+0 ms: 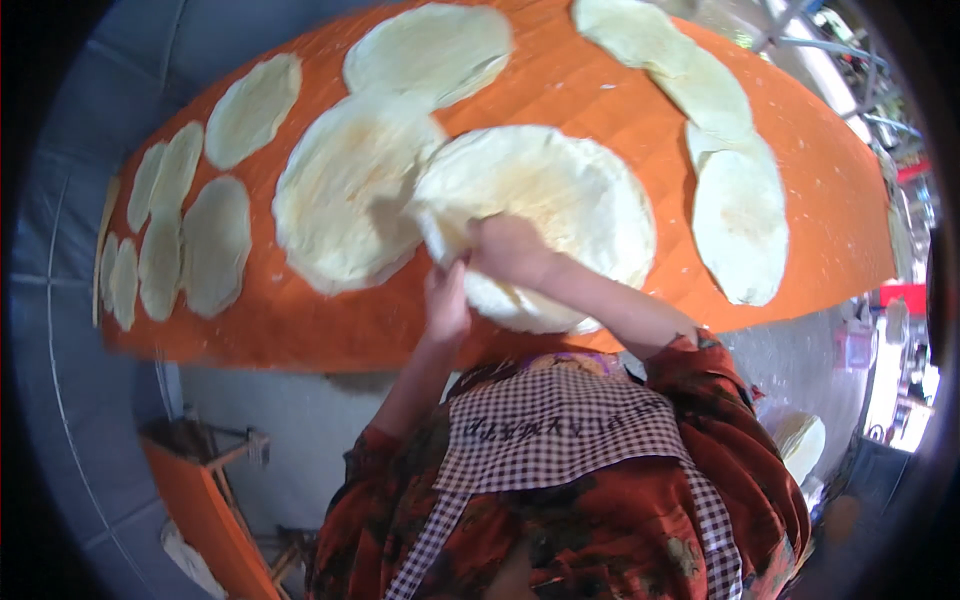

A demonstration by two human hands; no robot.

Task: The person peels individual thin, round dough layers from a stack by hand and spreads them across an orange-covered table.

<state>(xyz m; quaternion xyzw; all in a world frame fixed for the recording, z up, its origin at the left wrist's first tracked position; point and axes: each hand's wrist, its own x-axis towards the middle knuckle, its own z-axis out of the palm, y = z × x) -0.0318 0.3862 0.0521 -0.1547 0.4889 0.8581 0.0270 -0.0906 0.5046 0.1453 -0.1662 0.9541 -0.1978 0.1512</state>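
A large round flatbread (577, 180), pale with light brown patches in its middle, lies at the table's near edge in front of me. Its near left part is raised and folded over. My right hand (506, 247) grips that folded part from above. Just to the left and nearer, my left hand (448, 300) pinches the same raised edge, though its fingertips are partly hidden. Left of my hands, another large flatbread (352, 195) lies flat, its right rim close to or under the held one. A further large flatbread (431, 52) touches it at the back.
An orange-covered table (832, 217) spans the view. On its right, several flatbreads (739, 225) overlap in a row; more flatbreads (217, 244) lie at the left. A wooden-framed orange piece of furniture (210, 517) stands at lower left. A flatbread stack (801, 446) sits at lower right.
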